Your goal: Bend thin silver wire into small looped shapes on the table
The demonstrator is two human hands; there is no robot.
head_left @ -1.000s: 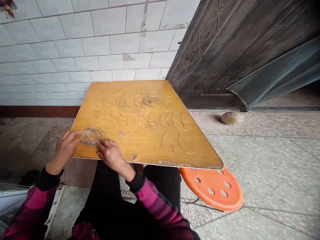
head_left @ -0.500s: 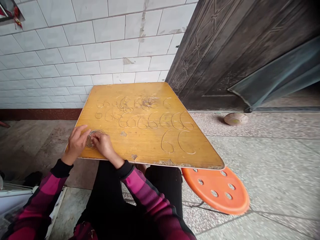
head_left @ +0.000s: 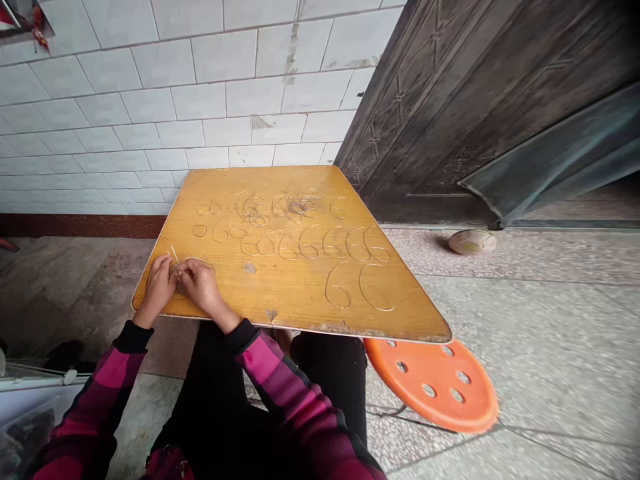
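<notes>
At the left front corner of the wooden tabletop (head_left: pixel 280 287), my left hand (head_left: pixel 159 283) is closed with its fingertips pinched on thin wire. My right hand (head_left: pixel 201 283) is closed just beside it, thumb and fingers pinching the same wire. A thin wire end (head_left: pixel 174 254) pokes up past the left fingertips. Below both hands lies a loose round coil of wire (head_left: pixel 177 291), partly hidden by them. Several wire pieces bent like a figure six (head_left: pixel 338 285) lie in rows across the table. Toward the back, some overlap in a darker tangle (head_left: pixel 300 203).
A white tiled wall (head_left: pixel 210 103) stands behind the table, and a dark carved wooden door (head_left: pixel 450 120) with a grey-green cloth is at the right. An orange stool (head_left: pixel 440 387) with round holes sits under the right front edge. A pale rounded object (head_left: pixel 473 242) lies near the door.
My left hand has closed its spread fingers onto the wire and moved slightly right. My right hand has shifted left to meet it. A wire end now sticks up at the left fingertips.
</notes>
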